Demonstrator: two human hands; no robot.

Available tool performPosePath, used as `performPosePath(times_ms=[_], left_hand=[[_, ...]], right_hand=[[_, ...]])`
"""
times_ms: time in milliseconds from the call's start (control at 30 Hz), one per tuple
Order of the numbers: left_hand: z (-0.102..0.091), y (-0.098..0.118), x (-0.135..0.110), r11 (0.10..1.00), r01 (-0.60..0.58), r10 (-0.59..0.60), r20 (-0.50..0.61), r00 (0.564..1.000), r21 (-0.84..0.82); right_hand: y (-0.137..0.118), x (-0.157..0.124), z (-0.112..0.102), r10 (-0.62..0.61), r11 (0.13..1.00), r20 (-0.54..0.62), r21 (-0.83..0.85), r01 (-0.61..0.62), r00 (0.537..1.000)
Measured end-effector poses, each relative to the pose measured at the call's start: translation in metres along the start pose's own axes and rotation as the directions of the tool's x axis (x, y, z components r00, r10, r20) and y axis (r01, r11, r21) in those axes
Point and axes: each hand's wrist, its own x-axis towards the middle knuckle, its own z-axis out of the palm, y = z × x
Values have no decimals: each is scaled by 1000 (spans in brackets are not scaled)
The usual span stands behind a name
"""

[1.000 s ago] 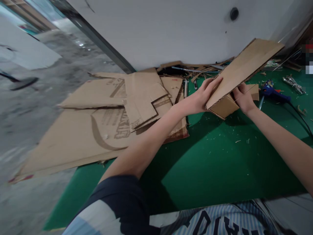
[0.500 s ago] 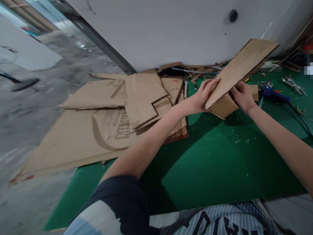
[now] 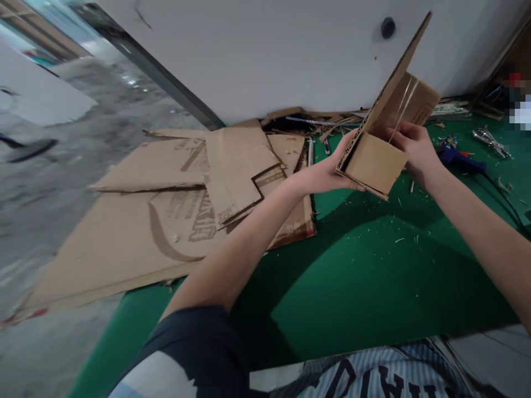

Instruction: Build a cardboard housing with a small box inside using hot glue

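A small cardboard box (image 3: 375,163) with a tall upright panel is held tilted above the green table, its inner side turned toward me. My left hand (image 3: 334,168) is closed around its lower left edge, the thumb side behind the panel and fingertips beneath. On the right, my right hand (image 3: 412,146) grips the inner flap, fingers bent near a strip of clear tape. Part of each hand's fingers is hidden by the cardboard.
Flattened cardboard sheets (image 3: 124,237) are stacked on the left and overhang the table (image 3: 352,293). A blue glue gun (image 3: 460,157) with its cord lies at right. Cardboard scraps (image 3: 332,119) line the white wall (image 3: 269,55). A utility knife (image 3: 327,146) lies near them.
The box has been turned so its panel stands steeper and the open inside with the tape shows. My right hand has shifted slightly up along the flap.
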Motion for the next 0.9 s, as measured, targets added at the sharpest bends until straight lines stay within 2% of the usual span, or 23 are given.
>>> performPosePath(times_ms=[100,233,367,567,767,900], left_hand=[[2,-1,0,993,69,-60,98,993,-93],[3,-3,3,992,75,-65,106,992,-103],[4,-4,4,990,111,-101,102,990,-92],[5,-9,5,990,88,-75,115,991,-112],[7,-16,3,994,90,-83,109,991,-60],[8,-14,1,992,107,-101,95,990,-63]], right_hand=[[-4,-1,0,188,976,79,98,-195,979],[0,-4,0,273,935,168,183,-302,947],[9,-3,-1,274,928,195,203,-312,942],[12,-5,1,336,921,139,161,-356,931],[8,-10,2,266,948,115,152,-281,957],[6,-9,2,297,943,128,113,-312,946]])
